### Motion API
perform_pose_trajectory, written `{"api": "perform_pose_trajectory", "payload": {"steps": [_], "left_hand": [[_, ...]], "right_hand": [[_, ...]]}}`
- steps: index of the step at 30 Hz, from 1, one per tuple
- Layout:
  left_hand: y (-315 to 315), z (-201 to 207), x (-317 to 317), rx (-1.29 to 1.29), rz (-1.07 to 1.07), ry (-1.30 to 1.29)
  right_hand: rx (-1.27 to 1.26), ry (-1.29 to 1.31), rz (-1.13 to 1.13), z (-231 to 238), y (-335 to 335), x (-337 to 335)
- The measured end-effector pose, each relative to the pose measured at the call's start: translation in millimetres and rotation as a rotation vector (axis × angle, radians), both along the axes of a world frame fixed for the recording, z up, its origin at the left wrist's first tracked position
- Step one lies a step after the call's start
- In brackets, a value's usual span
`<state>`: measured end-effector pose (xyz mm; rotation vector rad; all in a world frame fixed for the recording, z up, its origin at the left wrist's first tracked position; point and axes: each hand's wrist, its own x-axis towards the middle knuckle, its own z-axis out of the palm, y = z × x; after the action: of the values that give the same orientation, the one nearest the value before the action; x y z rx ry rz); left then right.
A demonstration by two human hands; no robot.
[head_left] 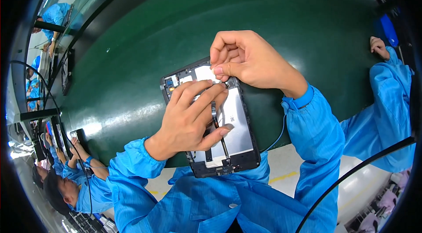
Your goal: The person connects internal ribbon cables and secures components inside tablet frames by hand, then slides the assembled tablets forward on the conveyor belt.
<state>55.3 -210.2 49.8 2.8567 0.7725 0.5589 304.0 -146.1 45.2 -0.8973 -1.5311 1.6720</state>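
Observation:
An opened tablet [236, 129] with a black frame and silvery inner plate lies on the green tabletop near its front edge. A dark flat ribbon cable [223, 145] runs down its middle. Across the tablet's upper half rests my left hand [189, 114], fingers stretched out and thumb on the plate. My right hand [241, 59] is closed above the tablet's top right corner, thumb and forefinger pinched beside a white patch [204, 73]. Whatever sits between those fingertips is too small to make out.
The green table [132, 66] stretches away ahead. A blue cord [280, 134] hangs from my right wristband [303, 97]. To the right, a co-worker's hand [379, 48] rests at the table; more people in blue work at the left. A black cable [351, 171] crosses the lower right.

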Motion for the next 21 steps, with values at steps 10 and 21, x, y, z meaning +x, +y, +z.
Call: {"api": "perform_pose_trajectory", "payload": {"steps": [10,21], "left_hand": [[6.9,-7.5,-2.5,0.003,0.000,0.038],[6.8,-12.1,-1.8,-0.064,0.017,0.004]], "right_hand": [[-0.001,-0.012,-0.093,-7.0,4.7,-7.4],[0.287,-0.322,-0.062,2.1,7.7,13.9]]}}
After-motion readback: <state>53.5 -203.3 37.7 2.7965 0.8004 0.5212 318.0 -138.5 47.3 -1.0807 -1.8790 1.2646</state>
